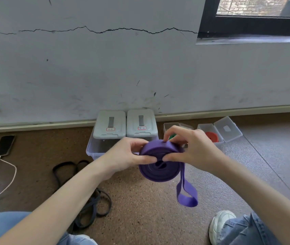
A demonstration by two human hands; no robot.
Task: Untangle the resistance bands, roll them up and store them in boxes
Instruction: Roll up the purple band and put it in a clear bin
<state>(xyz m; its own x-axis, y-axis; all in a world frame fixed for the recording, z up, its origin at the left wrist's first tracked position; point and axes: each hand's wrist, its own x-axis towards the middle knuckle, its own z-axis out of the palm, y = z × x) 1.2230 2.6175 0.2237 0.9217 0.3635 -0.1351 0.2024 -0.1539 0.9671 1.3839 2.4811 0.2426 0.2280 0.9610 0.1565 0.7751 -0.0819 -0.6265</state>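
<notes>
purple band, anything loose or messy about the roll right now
Yes. The purple band is rolled into a coil held by both hands, but its last loop hangs unrolled below the right side. A black band also lies in a tangle on the floor.

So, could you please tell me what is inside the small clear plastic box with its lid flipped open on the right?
A rolled red band sits inside the small clear box. The right hand covers the box's left edge.
</notes>
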